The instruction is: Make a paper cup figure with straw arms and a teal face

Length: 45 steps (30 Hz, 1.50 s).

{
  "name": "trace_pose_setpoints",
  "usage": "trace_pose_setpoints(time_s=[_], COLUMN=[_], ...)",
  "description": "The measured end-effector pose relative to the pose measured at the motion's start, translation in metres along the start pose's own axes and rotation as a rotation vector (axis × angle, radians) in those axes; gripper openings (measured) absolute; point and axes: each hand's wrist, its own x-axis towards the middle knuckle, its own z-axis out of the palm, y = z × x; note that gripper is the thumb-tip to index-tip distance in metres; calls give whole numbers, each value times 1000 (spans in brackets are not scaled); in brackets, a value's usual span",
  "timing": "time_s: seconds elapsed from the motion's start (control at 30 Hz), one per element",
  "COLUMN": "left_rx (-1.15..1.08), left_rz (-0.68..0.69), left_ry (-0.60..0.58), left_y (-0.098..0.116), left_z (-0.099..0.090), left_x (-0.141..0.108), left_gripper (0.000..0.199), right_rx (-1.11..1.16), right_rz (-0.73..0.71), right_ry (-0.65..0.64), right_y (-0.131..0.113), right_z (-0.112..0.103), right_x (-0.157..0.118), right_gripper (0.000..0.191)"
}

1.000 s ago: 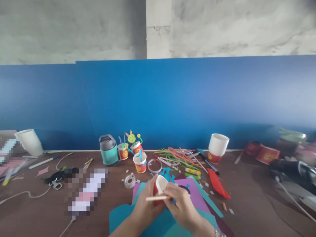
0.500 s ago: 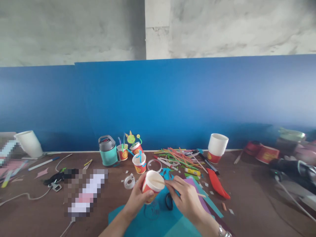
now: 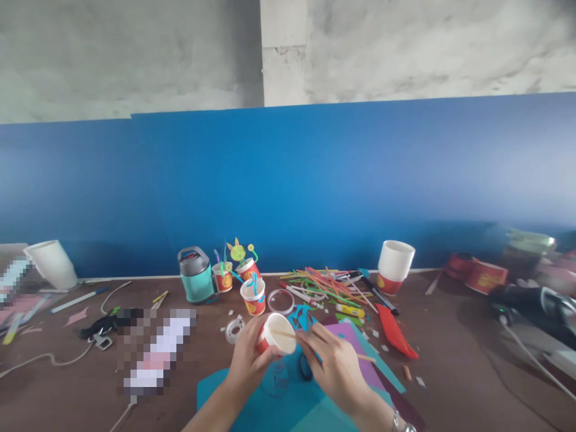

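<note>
My left hand is wrapped round the side of a red and white paper cup, whose mouth tilts toward me. Between the pinched fingers of my right hand is a thin tan stick. Its front end lies across the cup's mouth, and its back end pokes out to the right of my hand. I cannot tell whether the tip touches the cup's inner wall. Below both hands lies teal paper with a dark drawing on it. Dark-handled scissors rest partly beside my right hand.
Behind my hands stand decorated paper cups and a teal flask. A tape roll lies left, colored straws and a yellow glue stick farther back. At right are stacked cups and a red feather-shaped piece.
The cup has tipped further toward me, so more of its mouth faces me. Both hands have shifted slightly, with the stick still across the opening.
</note>
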Motion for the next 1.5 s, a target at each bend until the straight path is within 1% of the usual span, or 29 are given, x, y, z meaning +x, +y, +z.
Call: trace_pose_setpoints(time_s=[0.1, 0.17, 0.2, 0.23, 0.3, 0.37, 0.4, 0.5, 0.53, 0.63, 0.7, 0.8, 0.93, 1.0, 1.07, 1.13, 1.2, 1.23, 1.27, 1.33, 1.37, 1.4, 1.43, 1.5], left_rx=[-166, -255, -274, -262, -147, -30, -24, -152, -190, -219, -211, -188, -107, -13, 95, 156, 152, 136, 121, 119, 134, 157, 181, 207], left_rz=[-103, -164, -170, -158, -105, -78, -90, -167, -188, -205, -192, -189, -160, -85, 11, 58, 50, 40, 32, 15, 4, -13, -28, -39], left_ry=[24, 7, -6, -11, 1, 38, 38, -25, -28, 41, 60, 69, 92, 46, -44, -97, -83, -76, -77, -97, -99, -91, -74, -13], left_y=[-1, 0, 0, 0, 0, 2, 4, 10, 11, 12, 8, 1, -2, 3, 8, 12, 13, 13, 12, 11, 11, 10, 9, 7], left_z=[2, 3, 3, 2, 1, 0, 0, 1, 2, 6, 9, 12, 16, 20, 23, 25, 26, 25, 25, 24, 24, 24, 24, 24], left_x=[0, -1, -1, 0, 1, 3, 3, 2, 1, -2, -4, -6, -8, -10, -13, -15, -16, -16, -15, -12, -11, -10, -9, -8], left_gripper=[60, 57, 58, 59, 60, 55, 52, 47, 46, 47, 47, 48, 47, 45, 42, 41, 47, 55, 67, 98, 108, 112, 111, 100], right_rx=[6, 2, -6, -17, -40, -61, -70, -86, -88, -93, -87, -37, 40, 71, 119, 187, 278, 337, 404, 559, 645, 734, 819, 956], right_rz=[4, 3, 3, 3, 3, -2, -5, -9, -9, 0, 13, 48, 147, 209, 264, 304, 348, 378, 413, 496, 540, 584, 624, 697], right_ry=[12, 10, 5, -3, -18, -29, -32, -29, -24, -3, 1, -31, -69, -88, -110, -126, -139, -141, -132, -95, -86, -95, -118, -213], right_y=[0, 1, 1, 1, 1, 0, 0, -2, -2, -4, -5, -7, -10, -12, -14, -15, -14, -13, -11, -8, -6, -4, -2, 2], right_z=[1, 2, 2, 2, 2, 2, 2, 3, 3, 4, 5, 8, 13, 15, 15, 14, 15, 16, 18, 22, 22, 21, 19, 9], right_x=[0, -1, -1, -1, -2, -2, -2, -2, -2, -2, -2, -2, -3, -3, -2, -1, 0, 0, 0, 0, 1, 2, 3, 8], right_gripper=[31, 32, 32, 32, 31, 31, 32, 32, 32, 34, 34, 31, 28, 32, 38, 40, 38, 36, 31, 17, 11, 11, 14, 18])
